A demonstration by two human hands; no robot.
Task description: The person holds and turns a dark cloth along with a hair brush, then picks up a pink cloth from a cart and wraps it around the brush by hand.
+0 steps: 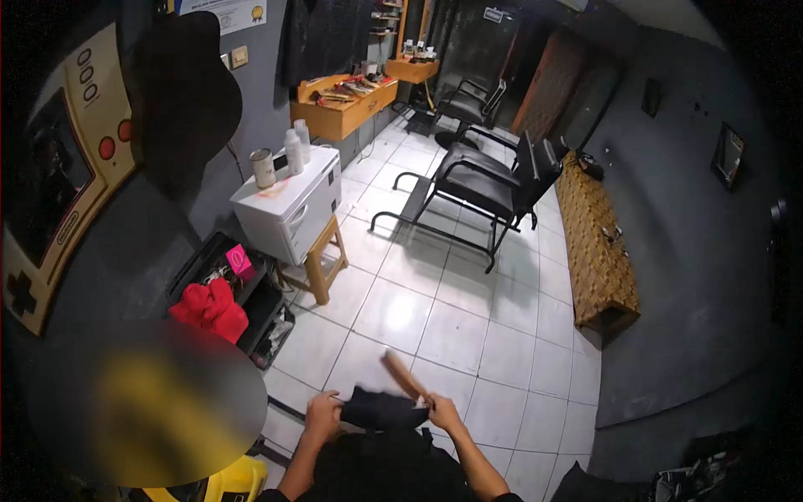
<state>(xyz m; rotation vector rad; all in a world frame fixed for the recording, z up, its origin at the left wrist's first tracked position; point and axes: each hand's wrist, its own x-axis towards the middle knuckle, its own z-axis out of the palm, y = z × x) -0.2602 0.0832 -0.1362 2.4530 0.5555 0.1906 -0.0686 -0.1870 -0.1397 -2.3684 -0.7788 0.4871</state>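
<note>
A piece of black cloth (381,408) is stretched between my two hands, low in front of my body. My left hand (323,414) is closed on its left edge. At the opposite end, my right hand (443,412) pinches the cloth's right edge and also grips a long brown piece that looks wooden (403,375), perhaps a brush. That piece points forward and to the left over the floor. Its lower end is hidden by the fingers, so its exact kind is unclear. My dark clothing fills the view just below the cloth.
A black trolley (266,322) with a red cloth (209,305) stands left, near a small white cabinet (293,209) on a wooden stool (322,272). Black salon chairs (481,180) stand ahead; a long woven bench (598,243) lines the right wall. A blurred patch covers the lower left.
</note>
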